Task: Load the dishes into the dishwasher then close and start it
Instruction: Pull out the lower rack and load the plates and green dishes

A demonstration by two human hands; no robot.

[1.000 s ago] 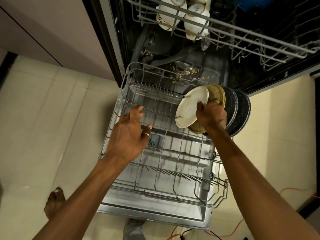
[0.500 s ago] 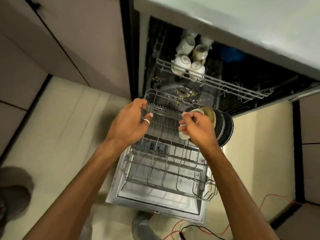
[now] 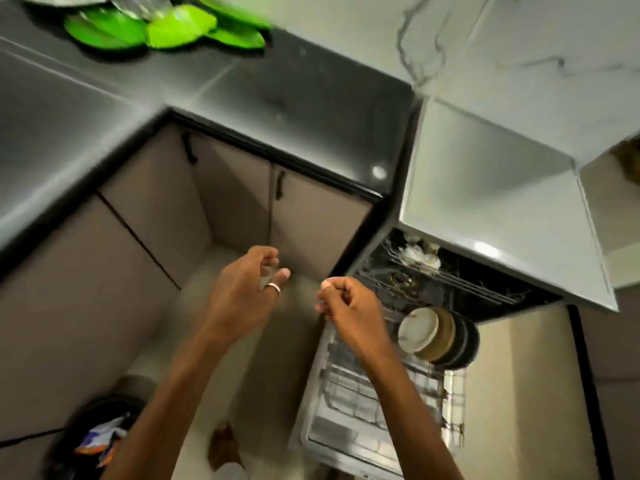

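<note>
Left hand [image 3: 242, 292] hovers empty, fingers loosely curled; right hand [image 3: 349, 303] hovers empty, fingers curled in. Both are left of the open dishwasher [image 3: 322, 441]. Plates [image 3: 436, 336] stand on edge in its lower rack [image 3: 356, 386].

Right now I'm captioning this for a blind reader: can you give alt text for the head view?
A left hand and right hand, both empty, hover beside an open dishwasher. Its lower rack is pulled out with plates standing on edge; cups sit in the upper rack. Green plates lie on the dark counter.
</note>
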